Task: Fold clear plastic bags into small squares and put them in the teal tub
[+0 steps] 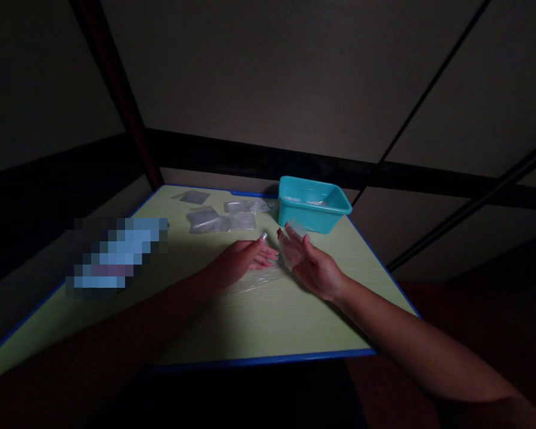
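My right hand grips a clear plastic bag between its thumb and fingers, in front of the turquoise bin. Facing it, my left hand is open, thumb up and fingers stretched toward the right. Under the left hand, a second clear plastic sheet or bag lies on the table; whether the fingers touch it I cannot tell. Beyond my hands are several flat clear plastic bags, some overlapping. Inside the bin some clear plastic shows, partly hidden by the front wall.
The pale green table has a blue edge and narrows toward the back wall. A blurred-out blue object lies at its left side. More flat plastic pieces rest near the far left corner. Dark panels stand behind the table.
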Action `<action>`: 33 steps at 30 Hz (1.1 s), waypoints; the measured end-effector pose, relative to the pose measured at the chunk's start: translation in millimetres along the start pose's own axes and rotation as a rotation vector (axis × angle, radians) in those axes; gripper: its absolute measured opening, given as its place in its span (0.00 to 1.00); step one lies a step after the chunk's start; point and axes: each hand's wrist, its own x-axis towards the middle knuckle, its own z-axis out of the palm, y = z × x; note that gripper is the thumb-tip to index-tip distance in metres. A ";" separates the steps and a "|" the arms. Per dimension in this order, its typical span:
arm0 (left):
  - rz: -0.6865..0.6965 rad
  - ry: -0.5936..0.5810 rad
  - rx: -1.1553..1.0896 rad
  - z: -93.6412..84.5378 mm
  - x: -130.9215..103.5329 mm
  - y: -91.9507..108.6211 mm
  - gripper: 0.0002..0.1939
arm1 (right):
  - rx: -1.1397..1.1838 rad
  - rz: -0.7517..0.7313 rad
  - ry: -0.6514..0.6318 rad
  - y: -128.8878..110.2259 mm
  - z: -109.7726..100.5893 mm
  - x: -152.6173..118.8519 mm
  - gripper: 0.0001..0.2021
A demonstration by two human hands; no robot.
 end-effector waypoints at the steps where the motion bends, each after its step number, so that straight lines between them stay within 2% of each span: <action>1: -0.091 -0.013 -0.121 1.4 0.2 1.9 0.27 | -0.071 -0.012 -0.027 2.6 0.1 0.3 0.37; 4: -0.275 -0.010 -0.362 4.1 -0.7 8.0 0.30 | -0.314 -0.055 -0.107 5.2 0.7 -1.3 0.41; 6: -0.327 0.009 -0.428 3.9 -1.9 11.3 0.33 | -0.478 -0.083 -0.177 3.1 0.8 -3.7 0.43; 10: -0.380 0.024 -0.435 0.1 -3.6 14.0 0.39 | -0.750 -0.164 -0.295 -1.1 2.2 -7.5 0.46; 14: -0.417 -0.005 -0.438 -0.6 -5.9 15.7 0.40 | -1.075 -0.173 -0.277 0.2 8.1 -7.6 0.52; 17: -0.375 -0.006 -0.473 1.7 -8.9 17.3 0.36 | -1.245 -0.137 -0.260 -0.3 14.0 -7.2 0.56; 21: -0.343 -0.054 -0.475 0.0 -12.6 16.8 0.29 | -1.318 -0.139 -0.247 -3.1 16.7 -7.8 0.57; 26: -0.325 -0.059 -0.353 -12.3 -17.9 15.1 0.10 | -1.291 -0.121 -0.236 -5.5 10.0 -8.5 0.58; 27: -0.324 -0.046 -0.335 -15.3 -18.6 15.2 0.12 | -1.288 -0.109 -0.238 -5.9 7.7 -8.4 0.58; 31: -0.311 0.003 -0.184 -26.0 -18.3 15.5 0.29 | -1.316 -0.029 -0.272 -6.1 -3.0 -7.7 0.56; 33: -0.284 0.011 -0.066 -30.1 -16.6 15.1 0.31 | -1.332 -0.013 -0.290 -5.3 -7.4 -7.5 0.55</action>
